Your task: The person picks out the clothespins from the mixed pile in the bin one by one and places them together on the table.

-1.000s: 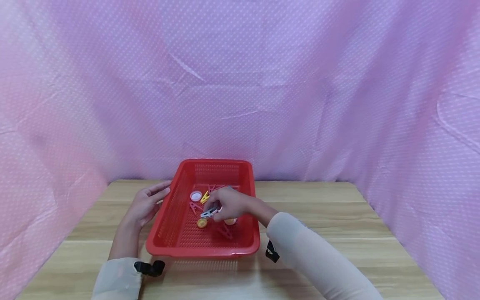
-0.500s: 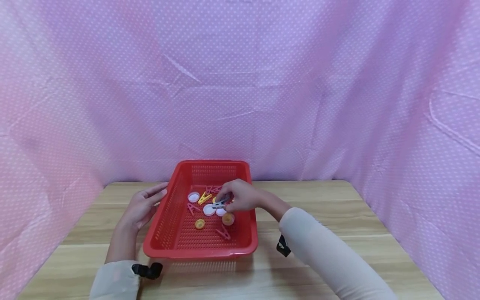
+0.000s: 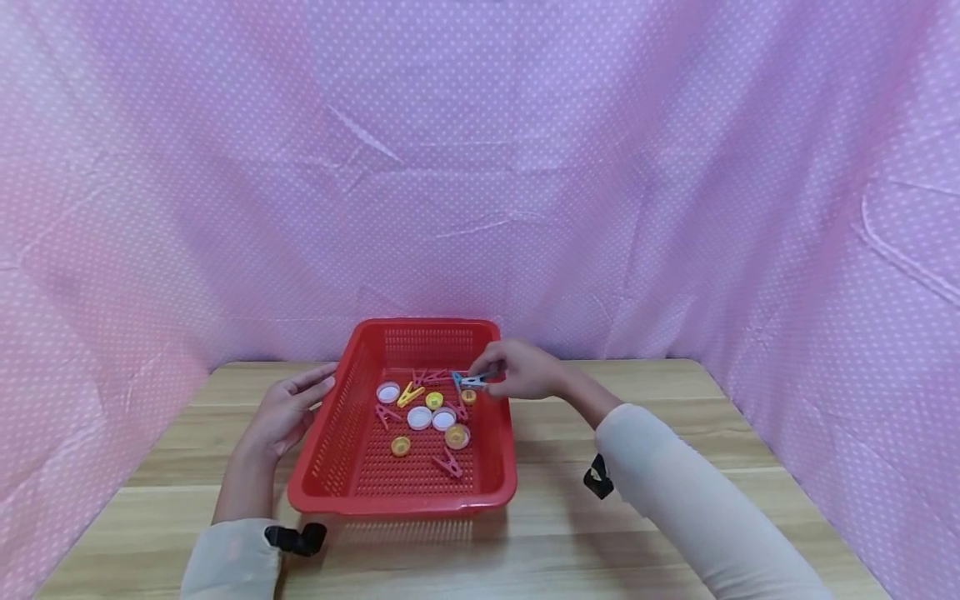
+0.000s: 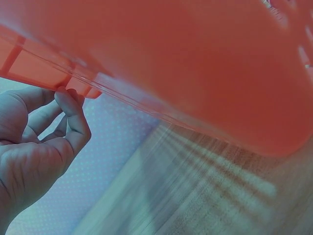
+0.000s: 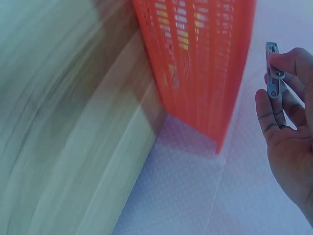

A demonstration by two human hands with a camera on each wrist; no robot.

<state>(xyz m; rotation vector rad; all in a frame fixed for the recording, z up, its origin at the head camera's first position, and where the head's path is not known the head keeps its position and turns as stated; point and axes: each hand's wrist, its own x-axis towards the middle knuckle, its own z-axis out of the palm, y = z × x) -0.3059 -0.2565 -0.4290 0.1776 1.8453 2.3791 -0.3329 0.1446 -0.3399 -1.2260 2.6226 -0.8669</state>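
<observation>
My right hand (image 3: 525, 370) pinches a grey-white clothespin (image 3: 474, 381) over the right side of a red basket (image 3: 405, 505); the right wrist view shows the clothespin (image 5: 273, 73) between thumb and fingers. In the left wrist view my left hand (image 4: 44, 132) pinches the basket's rim (image 4: 54, 83) with thumb and fingertips. Inside the basket lie several round lids, white ones (image 3: 419, 417) and yellow ones (image 3: 401, 447), with a yellow clothespin (image 3: 409, 395) and several pink clothespins (image 3: 447, 463). A blue clothespin (image 3: 456, 380) shows beside the grey-white one.
The basket stands on a wooden table (image 3: 645, 458), close to its back edge. Behind and at both sides hangs a pink dotted cloth (image 3: 480, 183). Black straps (image 3: 298, 539) circle both sleeves.
My right hand has moved right and back with the grey-white clothespin, from the basket's middle to above its right side. Lids it covered are now visible. My left hand stays at the rim.
</observation>
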